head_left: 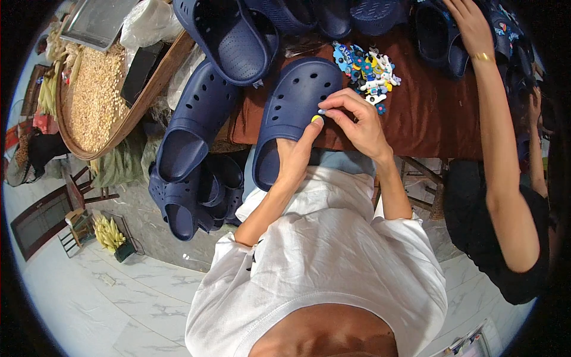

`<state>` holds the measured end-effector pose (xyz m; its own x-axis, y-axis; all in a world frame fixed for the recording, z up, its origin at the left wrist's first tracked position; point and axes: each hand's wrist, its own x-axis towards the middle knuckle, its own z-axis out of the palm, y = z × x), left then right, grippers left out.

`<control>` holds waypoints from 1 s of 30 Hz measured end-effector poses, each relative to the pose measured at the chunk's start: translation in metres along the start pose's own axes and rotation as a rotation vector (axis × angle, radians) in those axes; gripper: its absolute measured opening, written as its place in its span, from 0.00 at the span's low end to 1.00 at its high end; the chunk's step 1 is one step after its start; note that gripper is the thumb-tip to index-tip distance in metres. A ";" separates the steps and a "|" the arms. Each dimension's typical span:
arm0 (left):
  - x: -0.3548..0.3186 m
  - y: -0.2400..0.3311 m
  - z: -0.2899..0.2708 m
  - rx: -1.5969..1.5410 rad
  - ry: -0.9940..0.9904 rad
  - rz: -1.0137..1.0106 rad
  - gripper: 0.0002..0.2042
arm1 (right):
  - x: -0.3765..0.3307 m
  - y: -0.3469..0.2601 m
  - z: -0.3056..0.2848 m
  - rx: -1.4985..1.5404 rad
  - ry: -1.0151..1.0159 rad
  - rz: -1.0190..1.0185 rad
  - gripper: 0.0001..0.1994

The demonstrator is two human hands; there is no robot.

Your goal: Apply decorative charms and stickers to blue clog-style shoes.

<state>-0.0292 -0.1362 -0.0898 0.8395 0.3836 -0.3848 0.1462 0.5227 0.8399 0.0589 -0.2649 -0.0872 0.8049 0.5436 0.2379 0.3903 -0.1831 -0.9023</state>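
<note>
White shirt [333, 262], nearest the lens, fills the lower middle of the view; both forearms rise from it toward the table edge.

Brown cloth [428, 113] covers the table beyond. On it lies a navy clog [294, 113], its long axis running from the heel opening, which overhangs the near edge at lower left, to the rounded, perforated toe pointing up and slightly right, away from the body.

Left hand [296, 156] grips the clog at its heel end, thumb laid up along the right rim (the nail is yellow) and the remaining fingers wrapped out of sight beneath, so their spread cannot be told. Right hand [357, 122] hovers at the clog's right edge, fingers curled, thumb and forefinger pinched on a small pale charm [322, 111]. The charm sits at the fingertips just right of the toe holes, so the clog's perforated top lies directly left of and slightly beyond the pinch; the right hand is the nearer to those holes.

Further navy clogs: one on the cloth above [232, 38], one hanging over the table's left edge [193, 128], a stacked cluster [190, 196] lower down.

Woven tray [92, 95] of pale grain at far left.

Another person's arm [496, 137] reaches to more clogs at upper right.

Pile of coloured charms [369, 72] just beyond the right hand.
</note>
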 end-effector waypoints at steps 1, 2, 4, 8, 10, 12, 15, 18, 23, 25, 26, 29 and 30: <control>0.000 0.000 0.000 -0.002 -0.004 -0.002 0.24 | 0.001 0.001 -0.001 -0.012 -0.013 -0.030 0.07; 0.000 0.000 0.000 -0.004 -0.008 -0.004 0.24 | 0.000 0.001 -0.002 -0.013 -0.014 -0.031 0.07; 0.001 -0.001 0.000 0.003 0.004 -0.005 0.24 | 0.000 0.001 -0.002 0.006 -0.059 0.049 0.10; 0.000 0.001 0.001 0.006 -0.002 -0.006 0.24 | 0.003 0.000 -0.003 0.050 -0.083 0.109 0.10; 0.002 -0.001 -0.001 0.018 -0.014 -0.004 0.24 | 0.004 -0.002 -0.003 0.007 -0.066 0.152 0.08; 0.001 -0.002 -0.001 0.034 -0.022 -0.001 0.24 | 0.004 0.001 -0.002 0.081 -0.043 0.203 0.07; 0.000 -0.002 -0.001 0.044 -0.002 -0.007 0.23 | 0.005 -0.001 -0.005 0.140 -0.047 0.264 0.06; 0.001 -0.002 -0.001 0.057 -0.013 -0.023 0.24 | 0.009 -0.002 -0.010 0.103 -0.097 0.275 0.06; 0.000 -0.004 -0.001 0.055 -0.027 -0.012 0.21 | 0.012 -0.016 -0.013 -0.102 -0.106 0.216 0.04; -0.003 -0.002 0.000 0.103 -0.038 0.001 0.22 | 0.007 -0.020 -0.006 -0.301 -0.047 0.102 0.03; -0.003 -0.001 0.000 0.151 -0.036 0.022 0.22 | 0.006 -0.023 -0.001 -0.338 -0.022 0.072 0.02; -0.003 -0.002 0.003 0.142 -0.028 0.026 0.21 | 0.003 -0.027 0.007 -0.346 0.038 0.083 0.02; -0.001 -0.001 0.002 0.144 -0.032 0.028 0.21 | 0.001 -0.023 0.009 -0.320 0.064 0.069 0.02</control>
<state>-0.0293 -0.1392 -0.0895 0.8603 0.3705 -0.3503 0.1946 0.3965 0.8972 0.0465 -0.2533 -0.0692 0.8568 0.4702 0.2118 0.4466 -0.4711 -0.7607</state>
